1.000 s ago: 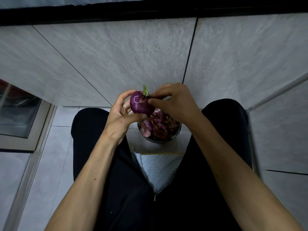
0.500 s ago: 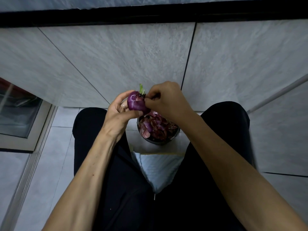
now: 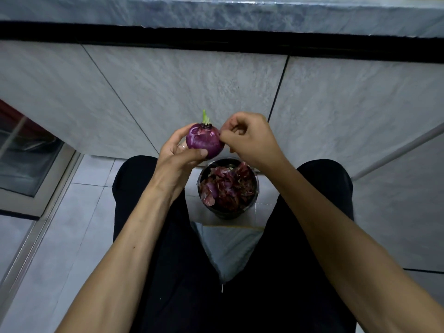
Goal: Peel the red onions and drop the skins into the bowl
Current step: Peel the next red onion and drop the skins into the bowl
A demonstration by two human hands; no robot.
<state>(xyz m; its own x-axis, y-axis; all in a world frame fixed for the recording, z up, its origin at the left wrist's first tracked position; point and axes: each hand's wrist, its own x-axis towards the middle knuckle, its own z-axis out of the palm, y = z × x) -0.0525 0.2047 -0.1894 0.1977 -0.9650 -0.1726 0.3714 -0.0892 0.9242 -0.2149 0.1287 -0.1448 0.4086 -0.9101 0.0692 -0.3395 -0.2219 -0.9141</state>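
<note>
While the left hand (image 3: 179, 156) cradles the red onion (image 3: 204, 140) from below, thumb across its front and fingers curled behind, I read the head view as mid-peel. Onion sits sprout-up, held in the air above and just behind the bowl (image 3: 256, 188), not touching it. Right hand (image 3: 249, 138) is curled, thumb and forefinger pinched at the onion's right flank; looks like a flap of skin between them, but the piece is too small to confirm. Bowl stands on the floor between the knees, already heaped with red skins (image 3: 228, 186).

Only one view, so nothing from other angles.

My take on doing this step well: keep the left grip firm but low on the bulb so the skin on the upper half stays free. Pull the pinched flap down from sprout end toward root, along the grain, not outward, or it tears into slivers. Rotate the onion with the left hand between pulls. Move the right hand over the bowl before letting go; skins are light and will drift onto the floor.
</note>
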